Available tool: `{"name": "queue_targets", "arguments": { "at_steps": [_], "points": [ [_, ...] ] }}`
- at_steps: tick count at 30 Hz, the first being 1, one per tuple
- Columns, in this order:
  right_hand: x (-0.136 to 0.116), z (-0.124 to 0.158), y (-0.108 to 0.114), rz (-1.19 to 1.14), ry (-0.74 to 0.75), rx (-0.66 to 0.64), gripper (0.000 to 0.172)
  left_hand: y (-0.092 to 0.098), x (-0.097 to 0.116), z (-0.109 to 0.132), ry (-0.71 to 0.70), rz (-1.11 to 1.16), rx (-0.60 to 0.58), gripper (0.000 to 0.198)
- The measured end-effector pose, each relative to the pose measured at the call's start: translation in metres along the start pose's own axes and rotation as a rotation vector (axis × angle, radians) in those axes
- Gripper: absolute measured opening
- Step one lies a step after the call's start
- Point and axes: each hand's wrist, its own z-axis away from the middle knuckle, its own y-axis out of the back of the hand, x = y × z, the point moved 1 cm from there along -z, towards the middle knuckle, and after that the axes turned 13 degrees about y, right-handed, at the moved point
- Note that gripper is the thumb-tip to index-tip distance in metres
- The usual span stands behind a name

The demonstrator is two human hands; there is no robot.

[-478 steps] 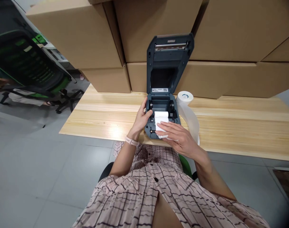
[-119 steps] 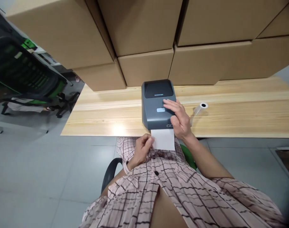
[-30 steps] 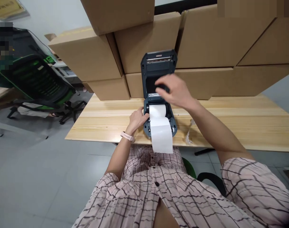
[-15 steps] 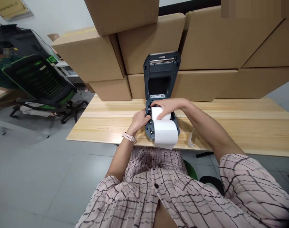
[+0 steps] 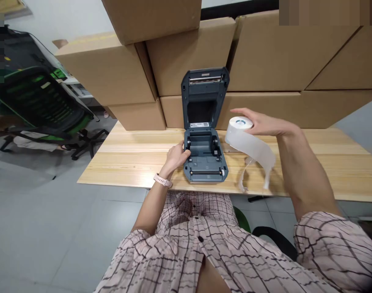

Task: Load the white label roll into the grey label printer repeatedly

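Open printer (image 5: 203, 160) (black roller (image 5: 205, 173) inside).

mid-frame, the left hand (image 5: 175, 157) touches an open printer (image 5: 205, 163); right of centre, the right hand (image 5: 262, 123) holds a paper roll (image 5: 234, 135).

paper roll (image 5: 234, 134) partly hidden, upper carton (image 5: 153, 20) cropped, label (image 5: 198, 125) illegible

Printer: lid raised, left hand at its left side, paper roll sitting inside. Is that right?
Not quite. The paper roll isn't inside the printer; the head view shows it outside, to the right, by the right hand. The lid is raised, with the left hand at the printer's left side.
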Motion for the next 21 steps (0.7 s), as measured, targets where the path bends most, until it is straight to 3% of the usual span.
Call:
{"name": "queue_targets", "arguments": {
  "at_steps": [6, 9, 11, 15, 18, 21],
  "points": [
    [0.03, -0.018, -0.05, -0.131, -0.092, -0.027, 0.106, -0.001, -0.001, -0.001, 0.007, 0.03, -0.006, 0.051],
    [0.034, -0.01, -0.057, -0.268, -0.136, -0.002, 0.111, -0.001, -0.002, 0.0, 0.015, 0.069, -0.015, 0.054],
    [0.04, 0.01, -0.051, -0.368, -0.149, 0.083, 0.106, -0.001, -0.002, 0.0, 0.009, 0.09, -0.021, 0.057],
    [0.053, 0.078, -0.041, -0.527, -0.221, 0.305, 0.07, -0.002, -0.004, -0.001, 0.013, 0.096, -0.023, 0.06],
    [0.052, 0.118, -0.058, -0.677, -0.271, 0.254, 0.069, -0.003, -0.004, -0.002, 0.029, 0.102, -0.026, 0.063],
    [0.041, 0.127, -0.09, -0.676, -0.295, 0.255, 0.077, -0.004, -0.004, -0.002, 0.032, 0.123, -0.023, 0.063]
  ]
}}
